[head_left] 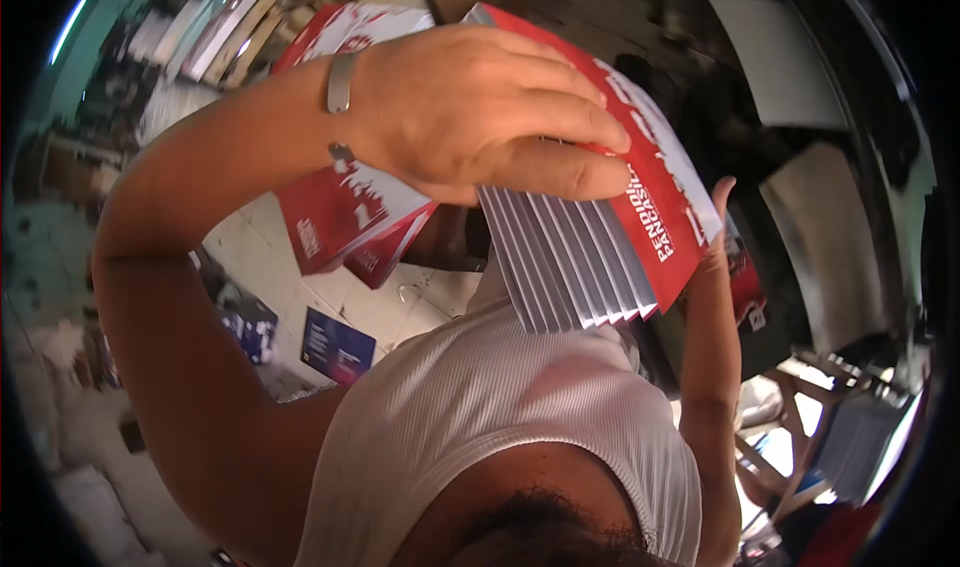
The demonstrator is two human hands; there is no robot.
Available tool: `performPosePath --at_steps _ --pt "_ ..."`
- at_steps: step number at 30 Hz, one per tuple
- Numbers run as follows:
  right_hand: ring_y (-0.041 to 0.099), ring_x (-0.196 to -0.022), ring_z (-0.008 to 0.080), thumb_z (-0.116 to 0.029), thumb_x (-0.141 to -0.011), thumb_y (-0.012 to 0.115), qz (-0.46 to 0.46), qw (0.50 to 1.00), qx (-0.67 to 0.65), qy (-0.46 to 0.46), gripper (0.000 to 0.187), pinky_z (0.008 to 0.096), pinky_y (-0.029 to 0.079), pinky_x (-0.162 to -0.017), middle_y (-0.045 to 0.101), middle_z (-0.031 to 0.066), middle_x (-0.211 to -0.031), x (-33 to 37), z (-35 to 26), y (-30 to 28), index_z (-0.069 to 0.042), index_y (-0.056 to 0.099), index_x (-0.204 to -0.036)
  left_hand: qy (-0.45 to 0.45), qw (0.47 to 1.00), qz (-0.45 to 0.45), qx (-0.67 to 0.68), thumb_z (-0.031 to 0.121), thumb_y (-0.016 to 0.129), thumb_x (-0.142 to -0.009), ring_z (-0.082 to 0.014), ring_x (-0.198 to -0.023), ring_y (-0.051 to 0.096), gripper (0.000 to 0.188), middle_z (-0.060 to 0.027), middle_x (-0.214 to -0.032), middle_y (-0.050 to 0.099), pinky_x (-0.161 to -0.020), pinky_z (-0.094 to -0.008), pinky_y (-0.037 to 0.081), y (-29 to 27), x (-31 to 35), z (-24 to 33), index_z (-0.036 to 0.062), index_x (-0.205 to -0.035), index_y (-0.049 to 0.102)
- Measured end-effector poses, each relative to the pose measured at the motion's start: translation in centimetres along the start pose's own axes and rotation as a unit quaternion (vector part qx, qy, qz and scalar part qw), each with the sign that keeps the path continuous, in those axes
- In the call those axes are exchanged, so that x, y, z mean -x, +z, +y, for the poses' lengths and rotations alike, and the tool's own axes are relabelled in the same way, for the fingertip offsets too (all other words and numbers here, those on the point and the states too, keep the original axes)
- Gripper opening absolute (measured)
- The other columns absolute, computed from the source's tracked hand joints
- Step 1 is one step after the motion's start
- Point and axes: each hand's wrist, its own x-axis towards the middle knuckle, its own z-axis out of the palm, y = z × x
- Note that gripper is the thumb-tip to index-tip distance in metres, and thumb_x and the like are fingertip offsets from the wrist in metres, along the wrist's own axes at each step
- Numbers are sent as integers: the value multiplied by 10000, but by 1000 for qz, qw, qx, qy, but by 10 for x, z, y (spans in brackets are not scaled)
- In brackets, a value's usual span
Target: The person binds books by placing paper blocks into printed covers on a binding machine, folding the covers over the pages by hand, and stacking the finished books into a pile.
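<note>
A fanned stack of red-and-white booklets (655, 192) is held up in front of my chest, its grey-white page edges facing me in stepped layers. Across its top lies my left hand (490, 112), fingers closed over the upper cover, a metal bracelet (340, 84) on the wrist. My right hand (722, 217) is at the stack's right side; only its thumb and wrist show, and its fingers are hidden behind the booklets. Below and beyond my left wrist are more red-and-white booklets (335, 212), partly covered by the arm.
Blue printed pieces (337, 345) lie lower left over the pale tiled floor (270, 242). Piled paper and boards (235, 32) stand at the far left. On the right are a pale sheet (780, 62), a brownish sheet (830, 247) and a wooden frame (790, 417).
</note>
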Motion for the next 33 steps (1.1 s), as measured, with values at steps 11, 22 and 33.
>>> performPosePath --at_steps 11,22,33 --pt "687 -1065 256 -258 -917 673 -61 948 313 -10 481 386 547 -948 688 170 -1202 -219 27 145 41 616 -1289 -256 945 64 -194 128 595 -909 -405 -1202 613 236 -169 -1287 644 -982 -553 531 -5 228 104 109 -1079 432" --pt "408 -1421 229 -421 -778 822 -191 871 415 183 1093 366 318 -1166 411 196 -1554 -325 137 174 14 220 -1580 -552 825 102 -66 595 855 -619 -446 -1249 561 886 -194 -1314 608 -1100 -571 391 70 241 208 20 -1226 559" --pt "617 -1115 203 -159 -910 673 195 745 470 -431 475 342 485 -990 649 100 -1245 -78 -64 98 3 583 -1347 -403 911 -51 71 267 756 -822 -324 -1016 644 540 -111 -1053 690 -915 -421 496 3 51 -41 95 -1313 611"
